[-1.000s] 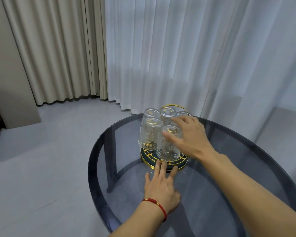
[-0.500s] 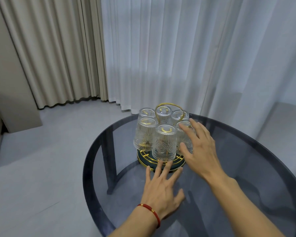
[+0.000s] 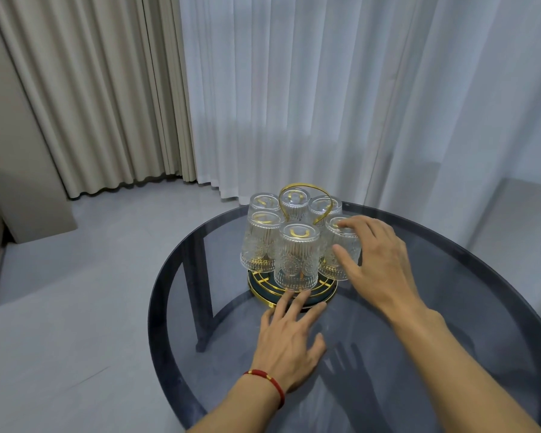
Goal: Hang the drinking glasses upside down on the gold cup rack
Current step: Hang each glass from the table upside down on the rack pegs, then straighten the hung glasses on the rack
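Observation:
The gold cup rack [image 3: 325, 292], with a dark round base and a gold loop handle, stands at the far side of the round glass table [image 3: 450, 307]. Several clear embossed drinking glasses hang upside down on its pegs; the nearest glass [image 3: 297, 257] faces me. My right hand [image 3: 375, 264] curls around the right-hand glass [image 3: 334, 264], thumb on its side and fingers over its base. My left hand [image 3: 291, 335], with a red cord at the wrist, lies flat on the table, fingers spread, fingertips touching the rack's base rim.
White sheer curtains [image 3: 325, 89] and beige drapes [image 3: 107, 89] hang behind the table. Grey floor [image 3: 60, 292] lies to the left, with a beige panel against the wall. The table's dark legs show through the glass.
My right hand moved from the top of the front glass to the right-hand glass and settled around it. The left hand stayed at the rack's base.

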`<state>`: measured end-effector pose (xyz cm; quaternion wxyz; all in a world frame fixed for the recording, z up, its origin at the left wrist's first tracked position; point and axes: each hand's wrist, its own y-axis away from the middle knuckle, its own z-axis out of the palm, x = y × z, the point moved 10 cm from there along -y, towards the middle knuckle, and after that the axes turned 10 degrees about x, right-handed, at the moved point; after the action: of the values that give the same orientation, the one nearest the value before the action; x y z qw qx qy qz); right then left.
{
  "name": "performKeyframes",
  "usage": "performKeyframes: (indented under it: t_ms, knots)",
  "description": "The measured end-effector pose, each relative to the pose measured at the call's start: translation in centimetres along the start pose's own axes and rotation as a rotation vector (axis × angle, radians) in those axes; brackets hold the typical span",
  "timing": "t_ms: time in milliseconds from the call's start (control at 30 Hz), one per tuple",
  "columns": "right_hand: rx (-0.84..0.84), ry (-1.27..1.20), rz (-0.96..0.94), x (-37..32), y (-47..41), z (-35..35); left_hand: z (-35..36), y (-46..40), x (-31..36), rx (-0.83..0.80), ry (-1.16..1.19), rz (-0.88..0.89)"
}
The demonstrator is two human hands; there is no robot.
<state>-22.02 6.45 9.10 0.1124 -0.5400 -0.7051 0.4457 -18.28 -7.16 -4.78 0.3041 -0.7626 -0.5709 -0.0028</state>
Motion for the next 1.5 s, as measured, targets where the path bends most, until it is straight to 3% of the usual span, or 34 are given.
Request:
performKeyframes:
  t_ms: [367,733,1233,1300,1500]
  knots:
    - [-0.089,-0.177,0.022,-0.5,0.1,0.7,0.2,-0.1,-0.3,-0.011,0.027,-0.017]
    - [-0.020,-0.285,0.135,1.2,-0.1,0.1,0.7,-0.1,-0.6,-0.025,0.021,-0.017]
    - [-0.048,-0.390,0.201,1.4,-3.4,-0.5,0.0,-0.3,-1.3,0.006,0.084,-0.021]
    - [-0.107,-0.358,0.252,2.0,-5.3,0.5,0.0,-0.3,-1.3,0.008,0.090,-0.019]
    - [-0.547,-0.342,0.327,2.2,-7.9,6.9,-0.4,-0.3,-1.1,0.034,0.078,-0.020]
